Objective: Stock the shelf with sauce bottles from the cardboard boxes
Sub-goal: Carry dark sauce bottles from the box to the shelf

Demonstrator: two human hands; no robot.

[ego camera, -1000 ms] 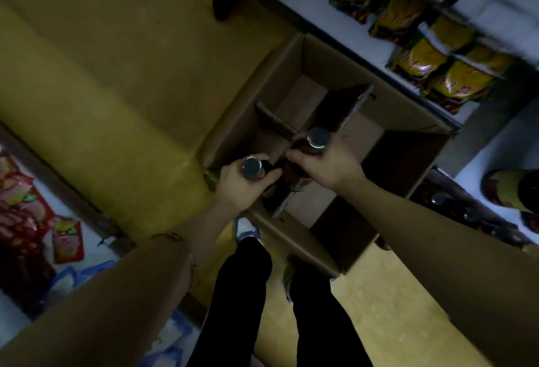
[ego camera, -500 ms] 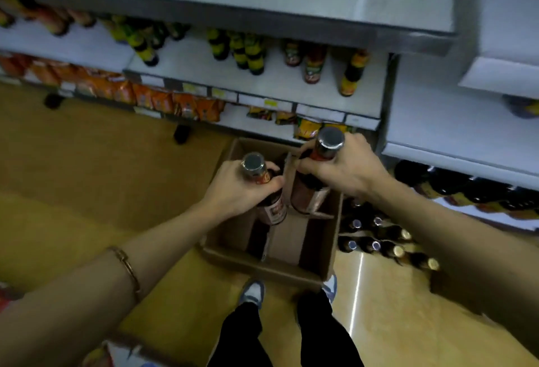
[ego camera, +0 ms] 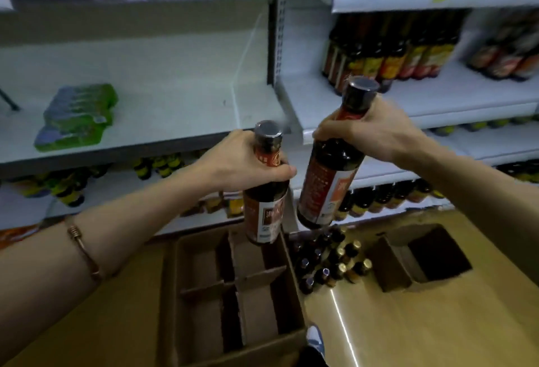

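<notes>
- Bottles are held by the neck: one sauce bottle (ego camera: 264, 191) in the left hand (ego camera: 242, 162), another bottle (ego camera: 332, 174) in the right hand (ego camera: 370, 133).
- Both are near upright; the right one is tilted and nearer the bottle shelf (ego camera: 437, 98), up and ahead.
- Half a second ago both were held low over the cardboard box (ego camera: 233, 293); now they are lifted clear.

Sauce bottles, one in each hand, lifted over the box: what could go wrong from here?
1. Both hands grip near the neck: the left hand and right hand leave the heavy bodies hanging, so a slip seems possible.
2. The left bottle and the tilted right bottle hang close together and could knock.
3. Loose bottles on the floor stand beside the cardboard box, easy to kick.
</notes>
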